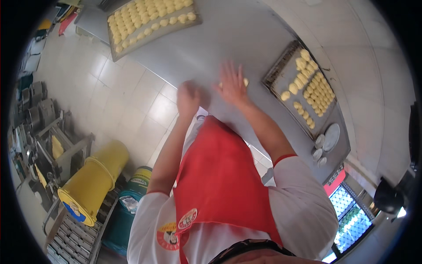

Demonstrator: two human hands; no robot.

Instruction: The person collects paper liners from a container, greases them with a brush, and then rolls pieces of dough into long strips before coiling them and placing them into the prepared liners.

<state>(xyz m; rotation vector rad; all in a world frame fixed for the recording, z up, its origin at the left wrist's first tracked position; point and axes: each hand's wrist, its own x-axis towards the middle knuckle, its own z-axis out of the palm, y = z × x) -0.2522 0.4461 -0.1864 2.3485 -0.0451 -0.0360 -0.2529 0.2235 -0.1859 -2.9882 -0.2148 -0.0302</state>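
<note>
My right hand lies flat on the steel table with its fingers spread. Beneath it is a piece of pale yellow dough, mostly covered by the palm and showing at the side. My left hand is curled into a loose fist at the table's near edge, slightly blurred. Whatever its fingers may hold is hidden. To the right, a tray carries large and small dough balls. Another tray, at the far left, has rows of dough balls.
Near the right tray sit a round whitish plate-like disc and several small pale pieces. Left of the table, on the tiled floor side, are a yellow bin, green tubs and a metal rack.
</note>
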